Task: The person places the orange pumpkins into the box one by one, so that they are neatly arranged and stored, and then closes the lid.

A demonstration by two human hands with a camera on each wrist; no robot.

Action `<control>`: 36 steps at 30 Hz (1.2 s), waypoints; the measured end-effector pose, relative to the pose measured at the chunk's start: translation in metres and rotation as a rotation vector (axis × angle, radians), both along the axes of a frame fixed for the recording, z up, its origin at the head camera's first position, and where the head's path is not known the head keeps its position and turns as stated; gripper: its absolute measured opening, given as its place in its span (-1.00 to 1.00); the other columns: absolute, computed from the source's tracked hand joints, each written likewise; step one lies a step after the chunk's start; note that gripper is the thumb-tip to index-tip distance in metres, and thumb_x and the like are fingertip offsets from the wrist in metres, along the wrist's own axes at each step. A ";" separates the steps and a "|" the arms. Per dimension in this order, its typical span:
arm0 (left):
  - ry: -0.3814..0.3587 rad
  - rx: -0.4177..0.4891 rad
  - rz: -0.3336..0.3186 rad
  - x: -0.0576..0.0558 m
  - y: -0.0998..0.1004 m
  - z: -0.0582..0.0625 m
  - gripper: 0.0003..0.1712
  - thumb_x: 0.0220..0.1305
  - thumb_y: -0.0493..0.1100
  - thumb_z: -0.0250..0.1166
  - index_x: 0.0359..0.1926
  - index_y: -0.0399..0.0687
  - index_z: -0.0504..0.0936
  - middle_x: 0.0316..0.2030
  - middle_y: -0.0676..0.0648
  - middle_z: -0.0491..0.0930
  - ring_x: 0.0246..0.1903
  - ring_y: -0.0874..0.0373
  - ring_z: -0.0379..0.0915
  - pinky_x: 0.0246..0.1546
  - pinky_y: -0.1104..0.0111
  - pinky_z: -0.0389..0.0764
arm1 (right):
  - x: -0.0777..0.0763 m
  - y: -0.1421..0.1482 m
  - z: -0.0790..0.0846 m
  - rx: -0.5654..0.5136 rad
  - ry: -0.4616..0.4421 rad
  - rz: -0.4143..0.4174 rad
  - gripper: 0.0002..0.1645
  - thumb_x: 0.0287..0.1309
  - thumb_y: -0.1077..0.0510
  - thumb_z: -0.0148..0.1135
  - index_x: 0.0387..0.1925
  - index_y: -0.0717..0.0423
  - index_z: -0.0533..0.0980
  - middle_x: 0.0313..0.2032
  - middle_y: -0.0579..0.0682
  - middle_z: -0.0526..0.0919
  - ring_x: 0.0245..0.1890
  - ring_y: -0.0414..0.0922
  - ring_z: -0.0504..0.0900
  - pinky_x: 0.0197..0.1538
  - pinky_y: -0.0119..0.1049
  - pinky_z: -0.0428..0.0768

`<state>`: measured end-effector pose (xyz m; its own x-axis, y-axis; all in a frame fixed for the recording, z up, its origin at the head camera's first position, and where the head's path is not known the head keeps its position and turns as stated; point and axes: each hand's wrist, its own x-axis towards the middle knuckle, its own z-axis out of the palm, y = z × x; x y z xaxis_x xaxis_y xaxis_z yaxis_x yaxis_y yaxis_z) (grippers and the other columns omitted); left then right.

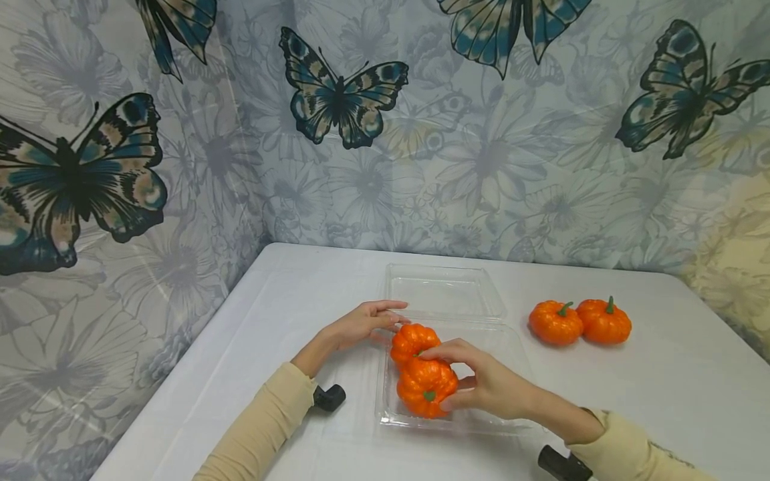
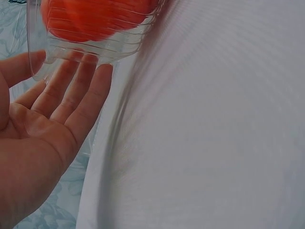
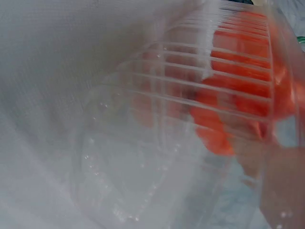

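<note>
A clear plastic clamshell container (image 1: 496, 351) lies on the white table with its lid (image 1: 445, 288) folded back. Two small orange pumpkins are at its left side: one farther back (image 1: 409, 342), one nearer (image 1: 426, 387) with its green stem facing me. My right hand (image 1: 496, 384) grips the nearer pumpkin between thumb and fingers. At the container's left edge is my left hand (image 1: 361, 325); in the left wrist view its extended fingers (image 2: 88, 107) touch the clear plastic wall. The right wrist view is blurred, showing the orange pumpkins (image 3: 243, 67) through the ribbed side.
Two more orange pumpkins, one left (image 1: 555, 323) and one right (image 1: 604, 322), sit side by side to the right of the container. Butterfly-patterned fabric (image 1: 373, 194) hangs behind the table (image 1: 289, 287). Black devices are strapped to both wrists, such as the left one (image 1: 329, 398).
</note>
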<state>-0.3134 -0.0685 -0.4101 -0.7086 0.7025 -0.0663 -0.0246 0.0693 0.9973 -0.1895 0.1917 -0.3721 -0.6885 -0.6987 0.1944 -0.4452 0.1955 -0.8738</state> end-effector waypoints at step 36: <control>0.005 -0.016 0.003 0.000 0.000 0.001 -0.45 0.44 -0.25 0.00 0.40 -0.24 0.18 0.18 -0.24 0.44 0.08 -0.04 0.43 0.00 0.11 0.51 | 0.001 -0.006 -0.007 0.064 0.006 -0.094 -0.36 0.09 0.11 0.38 0.19 0.12 0.38 0.12 0.10 0.43 0.07 0.14 0.45 -0.05 -0.23 0.58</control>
